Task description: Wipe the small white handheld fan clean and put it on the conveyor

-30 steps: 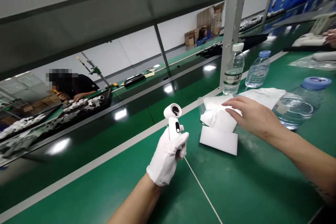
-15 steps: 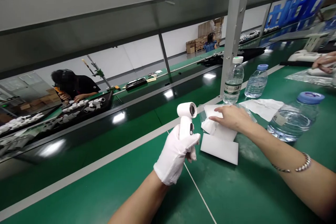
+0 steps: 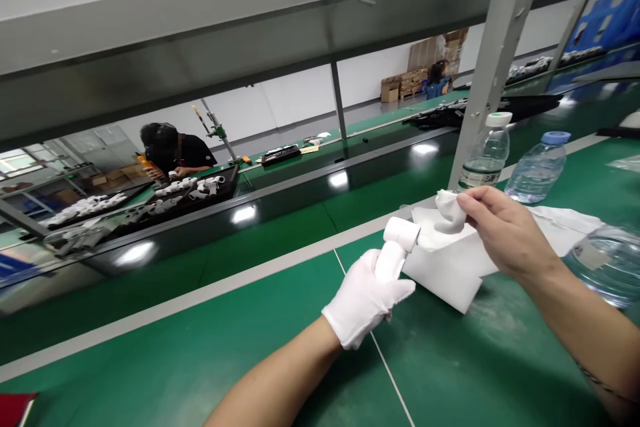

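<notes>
In a white glove, my left hand (image 3: 367, 297) grips the handle of a white device with a short cylindrical head (image 3: 401, 233), much like a small hair dryer. The device tilts to the right above the green bench. Bare, my right hand (image 3: 515, 233) pinches a crumpled white wiping cloth (image 3: 450, 210) between thumb and fingers, just right of the device's head. Beneath the cloth lie white sheets (image 3: 445, 273), partly overlapping on the bench. Another white sheet (image 3: 567, 220) lies behind my right wrist.
Water bottles stand at the right: one with a white cap (image 3: 485, 153), one with a blue cap (image 3: 537, 170), and a large one (image 3: 607, 263). A grey post (image 3: 500, 60) rises behind them. Across the dark conveyor a person (image 3: 175, 150) works beside trays of white parts (image 3: 195, 190).
My right hand has lifted the crumpled cloth off the sheets and brought it near the device. My left hand has turned the device, hiding its button side. The camera view has shifted left.
</notes>
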The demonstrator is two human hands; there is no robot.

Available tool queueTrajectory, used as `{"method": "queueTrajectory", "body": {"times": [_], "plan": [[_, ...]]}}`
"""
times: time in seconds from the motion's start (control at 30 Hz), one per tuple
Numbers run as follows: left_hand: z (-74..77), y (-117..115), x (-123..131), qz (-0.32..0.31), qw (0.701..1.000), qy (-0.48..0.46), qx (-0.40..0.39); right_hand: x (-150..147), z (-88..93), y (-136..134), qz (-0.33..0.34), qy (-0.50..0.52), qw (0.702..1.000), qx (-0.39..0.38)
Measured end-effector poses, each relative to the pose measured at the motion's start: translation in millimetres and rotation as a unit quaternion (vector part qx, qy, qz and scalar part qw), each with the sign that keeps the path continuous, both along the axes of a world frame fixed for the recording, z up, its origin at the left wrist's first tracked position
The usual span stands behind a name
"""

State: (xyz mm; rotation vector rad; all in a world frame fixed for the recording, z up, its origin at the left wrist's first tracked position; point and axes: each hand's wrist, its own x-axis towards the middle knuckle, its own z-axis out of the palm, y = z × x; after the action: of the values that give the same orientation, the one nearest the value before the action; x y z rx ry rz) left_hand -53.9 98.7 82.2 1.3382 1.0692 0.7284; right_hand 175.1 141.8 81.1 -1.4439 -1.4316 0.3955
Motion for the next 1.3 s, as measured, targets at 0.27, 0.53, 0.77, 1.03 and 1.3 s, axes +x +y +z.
{"method": "queueTrajectory", "body": {"times": [0.27, 0.53, 0.77, 1.03, 1.3], "plan": [[-5.0, -1.6, 6.0, -0.045, 0.994, 0.101, 0.004, -41.0, 4.1, -29.0, 0.110, -0.027, 0.986, 0.125], [-20.2, -12.9, 14.8, -0.051, 0.871, 0.325, 0.366, -59.2, -20.9, -29.0, 0.173, -0.174, 0.957, 0.153], [-30.2, -17.6, 12.2, -0.092, 0.768, 0.494, 0.397, -63.0, -18.2, -31.2, 0.121, -0.145, 0.978, 0.089], [-23.3, -17.7, 6.3, -0.097, 0.848, 0.405, 0.328, -59.5, -10.5, -37.2, 0.181, -0.094, 0.973, 0.107], [-21.4, -15.3, 4.2, -0.090, 0.740, 0.521, 0.417, -63.8, -10.5, -37.1, 0.190, -0.026, 0.981, 0.042]]}}
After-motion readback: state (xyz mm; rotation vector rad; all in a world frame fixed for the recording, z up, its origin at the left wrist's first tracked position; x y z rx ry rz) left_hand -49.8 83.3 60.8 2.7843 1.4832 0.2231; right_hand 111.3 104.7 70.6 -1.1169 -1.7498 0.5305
